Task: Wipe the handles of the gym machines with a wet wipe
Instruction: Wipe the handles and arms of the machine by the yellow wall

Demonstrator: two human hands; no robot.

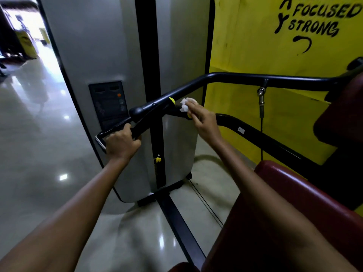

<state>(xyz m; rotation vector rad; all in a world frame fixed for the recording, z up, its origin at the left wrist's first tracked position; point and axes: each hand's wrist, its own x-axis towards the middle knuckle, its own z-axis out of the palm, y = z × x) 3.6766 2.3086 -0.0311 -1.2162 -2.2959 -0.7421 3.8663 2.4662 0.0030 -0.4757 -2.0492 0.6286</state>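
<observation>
Wet wipe: we are pressing the crumpled white wet wipe (pixel 185 105) against the short black handle (pixel 176 112) beside its yellow collar (pixel 172 101), at the near end of the machine's bar (pixel 231 77).
Right hand: our right hand (pixel 202 119) is pinching the wipe at the fingertips, wrist bent, forearm reaching up from lower right.
Left hand: our left hand (pixel 120 141) is curling around the lower grip (pixel 115 130), knuckles toward us, thumb tucked beneath; we judge this is steadying the pivoting bar so that it is not swinging under the rubbing.
Machine: the grey weight tower (pixel 102 55) is standing just behind both handles.
Seat: the red padded seat (pixel 306 205) is lying under our right forearm.
</observation>
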